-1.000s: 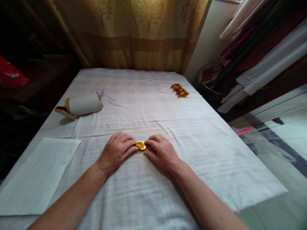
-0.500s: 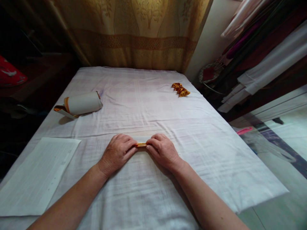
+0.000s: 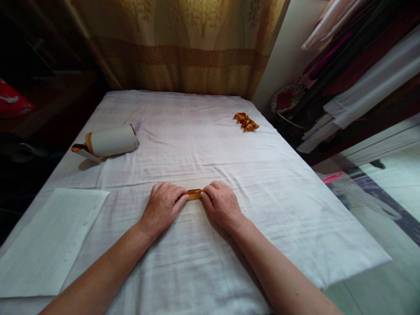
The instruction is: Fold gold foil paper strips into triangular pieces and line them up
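A small folded piece of gold foil paper (image 3: 194, 194) spans the gap between my two hands, just above or on the white cloth, near the middle of the table. My left hand (image 3: 165, 201) pinches its left end between thumb and fingers. On the opposite end, my right hand (image 3: 222, 202) grips it the same way. The ends of the paper are hidden under my fingertips. Several shiny folded gold foil pieces (image 3: 246, 122) sit in a row toward the far right of the table.
A cloth-covered table (image 3: 183, 144) spreads before me. On its left lie a roll of white-backed gold paper (image 3: 113, 141) and a printed white sheet (image 3: 55, 240). Behind hangs a patterned curtain (image 3: 183, 57); clothes (image 3: 364, 87) hang at the right, above a clear plastic bag (image 3: 370, 197).
Between my hands the gold paper has turned, showing a wider face with a darker upper fold. Both hands stay at its ends, and the view has shifted slightly.
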Available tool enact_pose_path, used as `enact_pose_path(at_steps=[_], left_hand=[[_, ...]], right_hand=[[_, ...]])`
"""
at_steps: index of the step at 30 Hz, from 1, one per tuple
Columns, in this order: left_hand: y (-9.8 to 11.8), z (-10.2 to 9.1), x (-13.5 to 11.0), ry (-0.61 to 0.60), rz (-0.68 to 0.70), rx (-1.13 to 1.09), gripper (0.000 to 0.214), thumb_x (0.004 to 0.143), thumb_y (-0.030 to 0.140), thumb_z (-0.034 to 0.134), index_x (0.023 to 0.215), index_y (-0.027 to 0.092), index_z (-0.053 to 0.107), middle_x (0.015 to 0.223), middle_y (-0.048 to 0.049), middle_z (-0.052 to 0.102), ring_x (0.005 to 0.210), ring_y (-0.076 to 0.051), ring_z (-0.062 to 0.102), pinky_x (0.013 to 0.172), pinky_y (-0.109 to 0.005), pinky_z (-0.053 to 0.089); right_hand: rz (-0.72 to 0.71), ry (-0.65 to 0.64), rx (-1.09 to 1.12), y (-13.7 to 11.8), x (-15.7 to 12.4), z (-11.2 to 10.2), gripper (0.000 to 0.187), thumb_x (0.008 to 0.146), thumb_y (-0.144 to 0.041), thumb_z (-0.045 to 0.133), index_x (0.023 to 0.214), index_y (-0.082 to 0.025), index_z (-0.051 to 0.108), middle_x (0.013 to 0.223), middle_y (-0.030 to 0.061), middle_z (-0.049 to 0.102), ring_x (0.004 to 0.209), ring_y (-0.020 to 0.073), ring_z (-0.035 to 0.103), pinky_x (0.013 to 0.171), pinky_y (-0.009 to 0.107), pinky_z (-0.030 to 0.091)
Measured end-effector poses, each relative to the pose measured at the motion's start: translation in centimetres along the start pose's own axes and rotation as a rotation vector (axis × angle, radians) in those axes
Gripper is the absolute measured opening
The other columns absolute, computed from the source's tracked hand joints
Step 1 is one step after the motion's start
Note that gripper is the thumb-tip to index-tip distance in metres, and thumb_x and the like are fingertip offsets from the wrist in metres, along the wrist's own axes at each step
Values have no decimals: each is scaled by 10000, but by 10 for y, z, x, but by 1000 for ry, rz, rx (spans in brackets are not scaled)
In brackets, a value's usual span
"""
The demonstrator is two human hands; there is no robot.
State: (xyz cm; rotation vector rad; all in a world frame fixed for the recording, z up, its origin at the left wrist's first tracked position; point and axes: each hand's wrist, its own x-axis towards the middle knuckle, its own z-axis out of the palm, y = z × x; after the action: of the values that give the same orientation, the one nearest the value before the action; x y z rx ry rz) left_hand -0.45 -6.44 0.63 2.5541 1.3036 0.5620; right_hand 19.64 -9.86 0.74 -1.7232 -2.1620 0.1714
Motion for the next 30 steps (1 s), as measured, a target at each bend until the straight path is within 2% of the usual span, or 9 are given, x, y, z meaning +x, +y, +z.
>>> enact_pose_path(at_steps=[4,11,19,24,30], left_hand=[[4,-1,2,0,-61,26,141,942,317,544,968,223,646,801,-18,685,821,-224,618,821,-386,402],[11,-3,3,5,-103,79,129,924,316,575,1001,218,607,778,-17,696,814,-235,639,815,-382,405],[13,-3,3,-1,-126,181,145,912,343,607,969,210,603,774,-36,682,797,-257,628,738,-377,397],[11,-5,2,-7,-125,126,109,918,329,587,958,229,607,778,-18,694,803,-233,625,745,-362,390],[3,-4,0,-5,-85,23,131,919,295,577,985,285,689,932,-5,733,908,-228,628,806,-380,396]], right_hand=[[26,5,-31,-1,2,2,191,963,-264,549,809,-205,646,812,51,651,796,207,569,717,323,368],[78,84,19,0,1,10,88,951,-285,575,961,-206,613,816,40,683,781,211,593,715,326,367],[89,87,15,0,2,11,115,936,-284,610,843,-216,599,804,31,659,777,204,567,696,320,343],[82,71,24,1,3,12,105,951,-241,574,866,-215,628,848,42,658,817,205,565,710,316,352],[68,75,8,4,2,14,167,974,-208,513,902,-220,663,840,48,657,810,210,568,713,317,376]])
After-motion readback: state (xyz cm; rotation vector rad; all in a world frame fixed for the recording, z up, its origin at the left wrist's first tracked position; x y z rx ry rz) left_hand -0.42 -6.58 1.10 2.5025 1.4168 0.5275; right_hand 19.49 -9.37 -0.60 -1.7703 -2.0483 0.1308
